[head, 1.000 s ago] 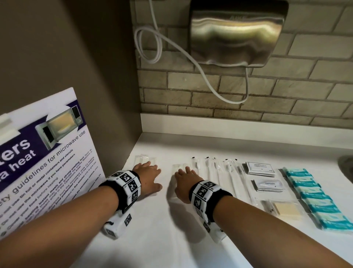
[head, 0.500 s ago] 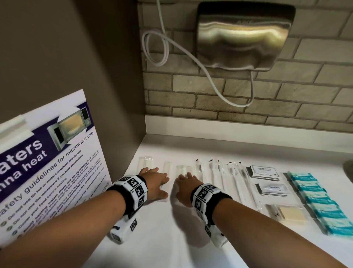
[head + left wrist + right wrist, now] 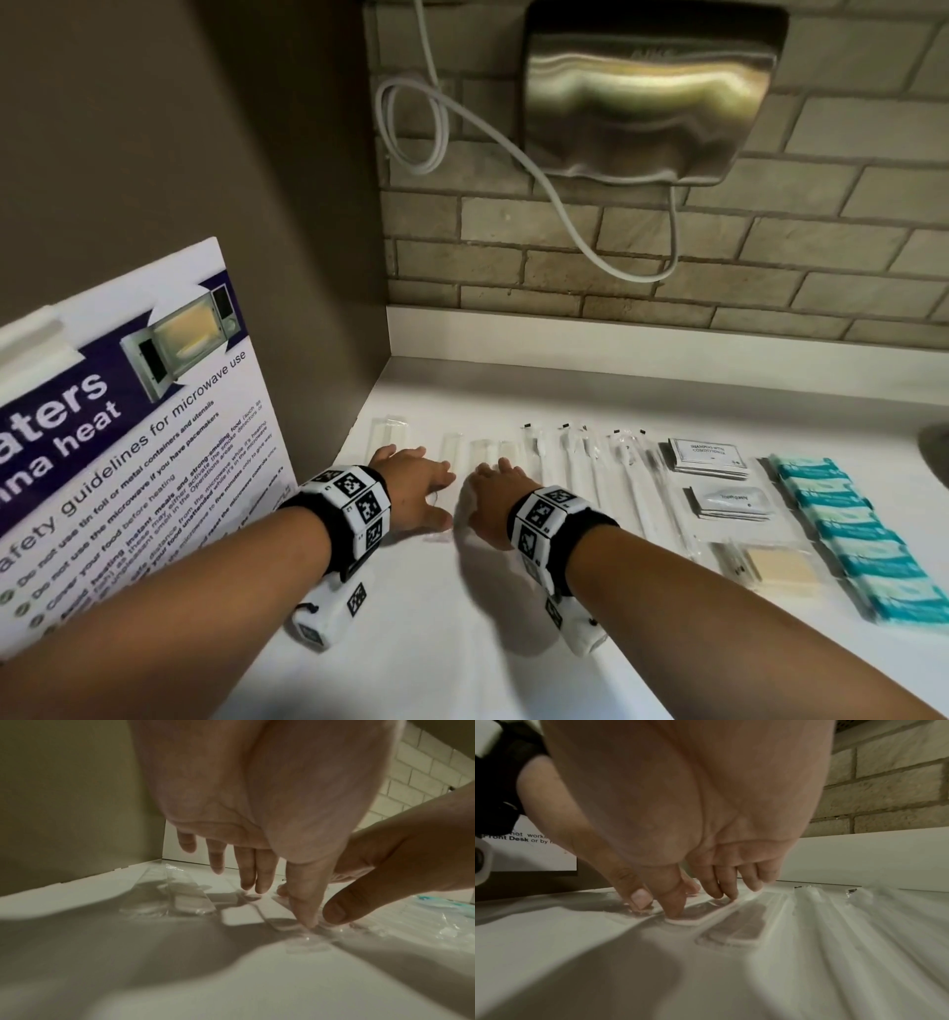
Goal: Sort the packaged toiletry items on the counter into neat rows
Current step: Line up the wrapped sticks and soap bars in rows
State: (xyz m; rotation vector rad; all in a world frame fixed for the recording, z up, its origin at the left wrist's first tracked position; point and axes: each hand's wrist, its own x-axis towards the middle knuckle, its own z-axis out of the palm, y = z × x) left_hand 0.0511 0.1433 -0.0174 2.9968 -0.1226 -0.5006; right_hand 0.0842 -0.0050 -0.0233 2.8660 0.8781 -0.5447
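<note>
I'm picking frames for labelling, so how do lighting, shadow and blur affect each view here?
Head view: sharp, dim at the top, the counter lit, straight lines bowed by the wide lens. Left wrist view: soft, broad shadows across the counter, the clear packets barely visible. Right wrist view: the right hand looms large and dim, and the wrapped packets at right smear with blur.

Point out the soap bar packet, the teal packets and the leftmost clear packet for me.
soap bar packet (image 3: pixel 781 566): head view, on the tan bar.
teal packets (image 3: pixel 852 534): head view, middle of the column.
leftmost clear packet (image 3: pixel 391 437): head view, its far end.
</note>
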